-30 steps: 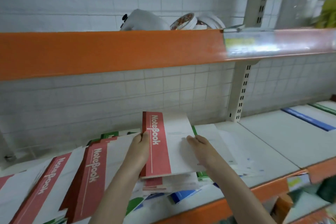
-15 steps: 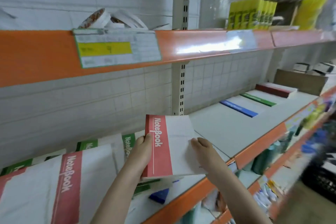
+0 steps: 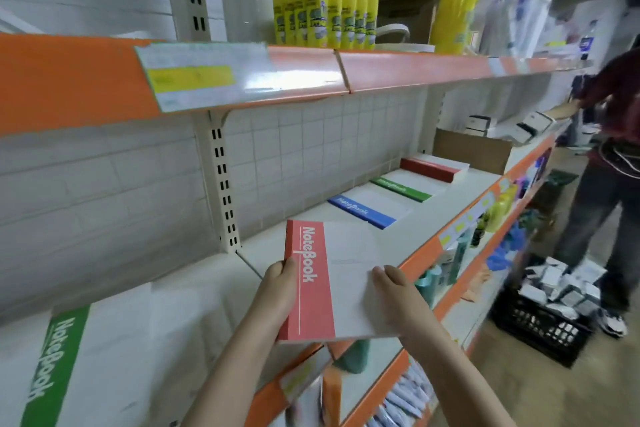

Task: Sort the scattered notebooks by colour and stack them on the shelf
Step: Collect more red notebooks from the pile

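I hold a red-spined notebook (image 3: 322,282) level above the front of the white shelf (image 3: 433,229). My left hand (image 3: 277,288) grips its red spine edge, and my right hand (image 3: 394,295) grips its white right side. Further right on the shelf lie a blue-spined notebook (image 3: 363,211), a green-spined notebook (image 3: 401,189) and a thick stack of red notebooks (image 3: 433,168), side by side. At the lower left lies a green-spined notebook (image 3: 59,364) among other white covers.
An orange-edged upper shelf (image 3: 311,69) carries yellow bottles (image 3: 325,10). A cardboard box (image 3: 471,151) stands behind the red stack. Another person (image 3: 602,166) stands at the right by a black crate (image 3: 547,315) on the floor. Lower shelves hold small goods.
I have carried the red notebook rightward off the scattered pile, and my view has swung right, so the sorted blue, green and red stacks are now close ahead.
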A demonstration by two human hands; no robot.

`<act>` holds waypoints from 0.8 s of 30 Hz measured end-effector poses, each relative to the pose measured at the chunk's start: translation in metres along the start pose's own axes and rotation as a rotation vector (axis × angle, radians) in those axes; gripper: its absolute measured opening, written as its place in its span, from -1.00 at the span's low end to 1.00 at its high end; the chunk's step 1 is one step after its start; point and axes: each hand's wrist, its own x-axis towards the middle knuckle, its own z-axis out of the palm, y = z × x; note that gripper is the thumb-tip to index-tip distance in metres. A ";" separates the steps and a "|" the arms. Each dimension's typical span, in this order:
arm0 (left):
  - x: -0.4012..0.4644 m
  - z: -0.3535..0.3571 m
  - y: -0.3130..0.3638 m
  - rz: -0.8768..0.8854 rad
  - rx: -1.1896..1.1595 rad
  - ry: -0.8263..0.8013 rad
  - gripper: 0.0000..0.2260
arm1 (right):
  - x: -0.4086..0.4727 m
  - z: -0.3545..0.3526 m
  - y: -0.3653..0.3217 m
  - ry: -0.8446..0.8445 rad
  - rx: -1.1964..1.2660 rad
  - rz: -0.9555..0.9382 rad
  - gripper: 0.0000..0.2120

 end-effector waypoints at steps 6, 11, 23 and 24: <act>0.018 0.075 0.012 -0.007 0.048 -0.081 -0.64 | 0.032 -0.064 0.026 0.071 0.047 0.026 -0.75; 0.028 0.128 0.014 -0.040 0.026 -0.153 -0.63 | 0.055 -0.106 0.053 0.141 0.022 0.017 -0.80; 0.072 0.232 0.034 0.006 0.003 -0.264 -0.69 | 0.109 -0.186 0.085 0.236 0.059 0.068 -0.70; 0.080 0.241 0.035 0.003 0.002 -0.273 -0.68 | 0.116 -0.193 0.086 0.238 0.062 0.071 -0.70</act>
